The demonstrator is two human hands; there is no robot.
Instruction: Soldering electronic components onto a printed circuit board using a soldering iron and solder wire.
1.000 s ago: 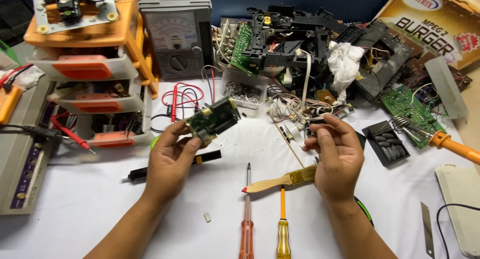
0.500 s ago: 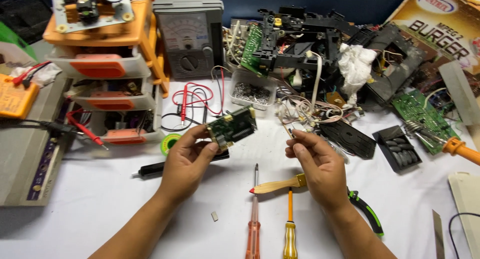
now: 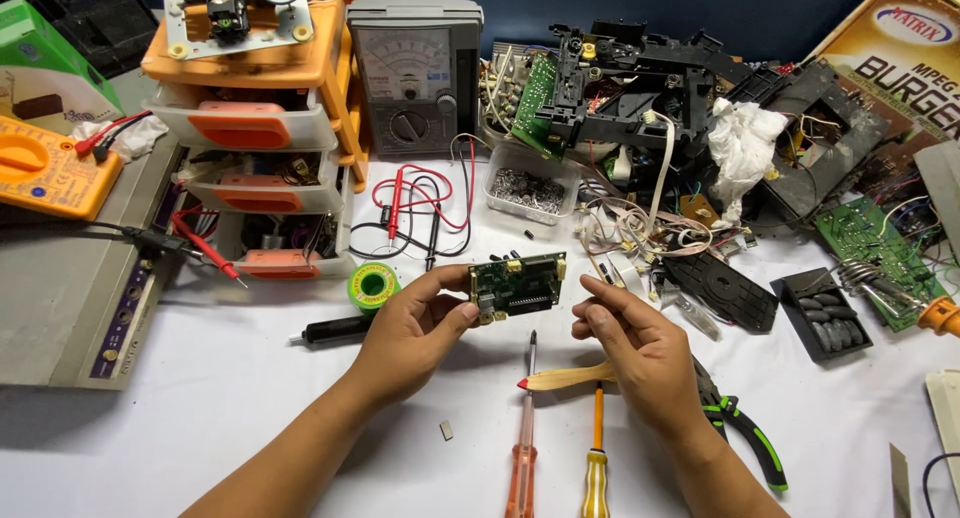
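My left hand (image 3: 415, 328) holds a small green circuit board (image 3: 520, 286) by its left edge, lifted a little above the white table cover (image 3: 200, 418). My right hand (image 3: 640, 348) hovers just right of the board. Its index finger and thumb are apart and point at the board's right edge, with nothing visible between them. Under the hands lie a red-handled screwdriver (image 3: 524, 448), a yellow-handled screwdriver (image 3: 596, 458) and a wooden brush handle (image 3: 560, 378).
Green-and-black pliers (image 3: 745, 433) lie right of my right wrist. A green solder spool (image 3: 372, 284) and black pen-shaped tool (image 3: 330, 328) sit left. Behind are a grey analog meter (image 3: 415, 73), orange drawer unit (image 3: 255, 128), clear screw box (image 3: 530, 190) and piled black parts (image 3: 650, 88).
My left hand has carried the board right, toward the middle. My right hand has come away from the parts pile and closed in on the board's right edge.
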